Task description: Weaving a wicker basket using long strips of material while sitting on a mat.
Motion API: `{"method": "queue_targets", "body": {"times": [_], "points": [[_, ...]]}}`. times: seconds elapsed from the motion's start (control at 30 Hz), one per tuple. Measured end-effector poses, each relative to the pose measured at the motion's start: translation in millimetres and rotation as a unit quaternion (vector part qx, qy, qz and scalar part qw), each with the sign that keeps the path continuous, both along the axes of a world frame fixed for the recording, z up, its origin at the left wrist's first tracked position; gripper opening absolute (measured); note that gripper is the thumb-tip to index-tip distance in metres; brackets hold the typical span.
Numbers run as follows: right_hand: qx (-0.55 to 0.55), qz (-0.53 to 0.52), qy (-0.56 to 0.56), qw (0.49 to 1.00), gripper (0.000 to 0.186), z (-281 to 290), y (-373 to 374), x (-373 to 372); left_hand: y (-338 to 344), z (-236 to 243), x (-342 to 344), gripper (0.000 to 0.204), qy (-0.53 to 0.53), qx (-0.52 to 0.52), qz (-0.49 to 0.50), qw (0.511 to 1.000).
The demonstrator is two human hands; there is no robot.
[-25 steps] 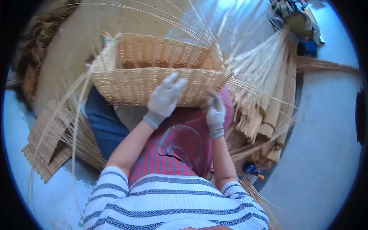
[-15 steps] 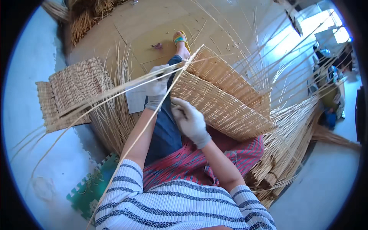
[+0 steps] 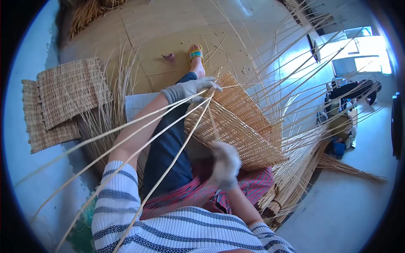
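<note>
Basket-weaving workshop indicated, basket (image 3: 249, 135) partly woven, woven mats (image 3: 71, 92) overlapped near the tan floor's (image 3: 158, 21) left edge, straw bundles (image 3: 291, 168) laid near its right edge, offcuts (image 3: 216, 49) scattered between, brown straw (image 3: 86, 17) piled at its far left corner

Basket (image 3: 242, 137): rough woven straw, slight sheen. Mats (image 3: 71, 90): coarse, matt weave. Gloves (image 3: 227, 165): matt knit cloth. Sweater (image 3: 181, 231): ribbed knit.

Your right hand (image 3: 226, 163) blurs, so its grip cannot be told. The near wall of your basket (image 3: 236, 130) hides part of its inside. The lower edge cuts off your sweater (image 3: 190, 230) and some long strands (image 3: 168, 165); the top edge crops a straw bundle (image 3: 86, 19). The purple thing (image 3: 169, 57) on the floor (image 3: 164, 36) is too small to tell.
</note>
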State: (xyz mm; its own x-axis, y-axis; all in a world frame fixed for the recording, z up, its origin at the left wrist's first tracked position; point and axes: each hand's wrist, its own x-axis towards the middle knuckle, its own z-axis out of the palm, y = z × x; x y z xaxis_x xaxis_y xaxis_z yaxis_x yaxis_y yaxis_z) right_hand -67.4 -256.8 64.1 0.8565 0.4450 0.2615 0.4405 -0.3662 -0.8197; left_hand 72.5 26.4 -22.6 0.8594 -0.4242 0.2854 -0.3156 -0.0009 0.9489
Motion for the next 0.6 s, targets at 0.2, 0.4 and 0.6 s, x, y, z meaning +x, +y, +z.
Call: {"method": "queue_targets", "body": {"times": [0.2,0.4,0.6], "points": [[0.343,-0.443,0.25,0.789,0.012,-15,-116,73,-40,-24,-15,0.038,0.046,-0.092,0.162,0.981],[0.11,-0.131,-0.009,0.985,0.048,30,43,169,-74,-19,-23,0.025,0.183,-0.377,0.232,0.878],[0.31,-0.109,0.033,0.944,0.072,35,14,163,-99,-8,-29,0.022,0.09,-0.261,0.423,0.863]]}}
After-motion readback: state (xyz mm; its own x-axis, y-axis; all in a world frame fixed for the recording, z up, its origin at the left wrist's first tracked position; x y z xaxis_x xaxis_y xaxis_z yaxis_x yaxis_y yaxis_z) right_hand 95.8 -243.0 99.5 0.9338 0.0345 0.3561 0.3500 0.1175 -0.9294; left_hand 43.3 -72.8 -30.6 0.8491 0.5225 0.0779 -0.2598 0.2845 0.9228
